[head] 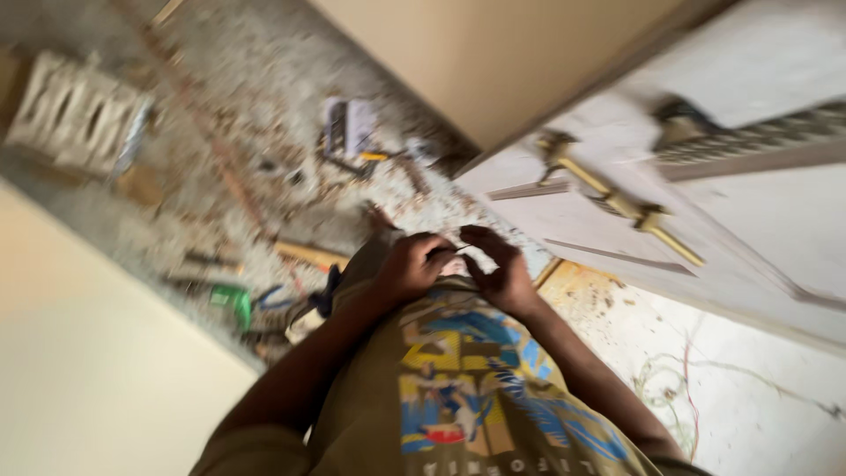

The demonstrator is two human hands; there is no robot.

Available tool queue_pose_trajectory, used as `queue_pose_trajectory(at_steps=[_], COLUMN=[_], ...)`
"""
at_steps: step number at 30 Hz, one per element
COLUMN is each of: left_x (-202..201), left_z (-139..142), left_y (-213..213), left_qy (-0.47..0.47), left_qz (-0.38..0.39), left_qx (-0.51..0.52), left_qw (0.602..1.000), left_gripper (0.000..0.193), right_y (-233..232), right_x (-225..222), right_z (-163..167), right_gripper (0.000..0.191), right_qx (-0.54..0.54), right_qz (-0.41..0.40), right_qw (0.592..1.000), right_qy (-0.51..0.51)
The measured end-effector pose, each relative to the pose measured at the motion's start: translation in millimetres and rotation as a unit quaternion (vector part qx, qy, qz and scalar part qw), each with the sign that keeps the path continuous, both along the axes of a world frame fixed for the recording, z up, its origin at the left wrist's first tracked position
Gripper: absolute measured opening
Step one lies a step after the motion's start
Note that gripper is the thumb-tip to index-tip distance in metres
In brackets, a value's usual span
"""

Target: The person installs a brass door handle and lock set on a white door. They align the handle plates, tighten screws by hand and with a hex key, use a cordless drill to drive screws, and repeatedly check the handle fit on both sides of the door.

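The picture is blurred by motion. My left hand (412, 264) and my right hand (498, 264) are drawn together in front of my belly, over an olive shirt with a blue and yellow print (458, 379). Their fingertips meet around something small and pale (455, 263); what it is cannot be made out. Both hands have curled fingers. A brass-coloured bar clamp or handle (617, 204) lies on the white panel (758, 238) to the right, apart from my hands.
A dusty floor (264, 132) strewn with sawdust, wood strips and small tools lies ahead. A pale slatted crate (75, 115) stands at far left, a green tool (231, 301) near my left elbow. A tan board (493, 62) rises at top centre; a cream panel (88, 370) fills the lower left.
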State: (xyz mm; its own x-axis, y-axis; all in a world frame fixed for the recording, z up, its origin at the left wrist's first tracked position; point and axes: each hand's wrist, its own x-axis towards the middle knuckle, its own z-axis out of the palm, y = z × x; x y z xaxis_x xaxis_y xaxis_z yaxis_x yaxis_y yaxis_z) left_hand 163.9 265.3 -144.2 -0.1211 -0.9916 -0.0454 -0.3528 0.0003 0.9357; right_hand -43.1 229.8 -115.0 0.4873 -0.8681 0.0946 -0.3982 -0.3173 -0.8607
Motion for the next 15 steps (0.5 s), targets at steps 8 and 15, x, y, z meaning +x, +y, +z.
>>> queue_pose_trajectory(at_steps=[8, 15], left_x=[-5.3, 51.5], left_z=[-24.3, -29.3], left_y=[-4.4, -0.9], left_qy=[0.002, 0.008], left_qz=[-0.059, -0.029], left_qx=[-0.003, -0.018], left_qw=[0.998, 0.999], left_gripper=[0.016, 0.015], right_y=[10.7, -7.0], right_x=[-10.0, 57.1], right_z=[-14.3, 15.6], right_gripper=[0.023, 0.019], right_qx=[0.051, 0.132], right_qz=[-0.038, 0.032], right_qw=[0.997, 0.99], right_qy=[0.049, 0.043])
